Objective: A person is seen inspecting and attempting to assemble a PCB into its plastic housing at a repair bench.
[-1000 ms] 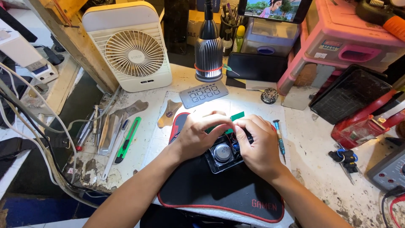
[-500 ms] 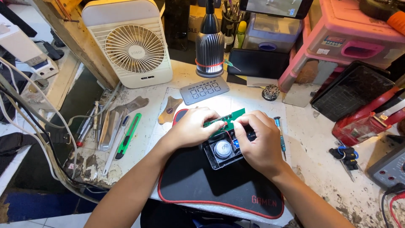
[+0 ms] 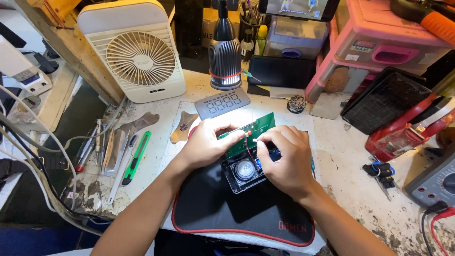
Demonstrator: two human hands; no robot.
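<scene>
Hands [image 3: 246, 147] lift green circuit board [image 3: 253, 132] from black casing [image 3: 237, 178].

A worn, paint-flecked white counter [image 3: 350, 156] carries a black mat with red edging [image 3: 222, 208] at its front, a white desk fan [image 3: 140, 54] standing at the back left and a lamp head [image 3: 225, 57] just beside it; a grey keypad panel [image 3: 222, 103] lies below the lamp, a green utility knife [image 3: 136, 158] and metal tools [image 3: 102, 147] rest along the left edge, a multimeter [image 3: 436, 182] sits at the far right
</scene>
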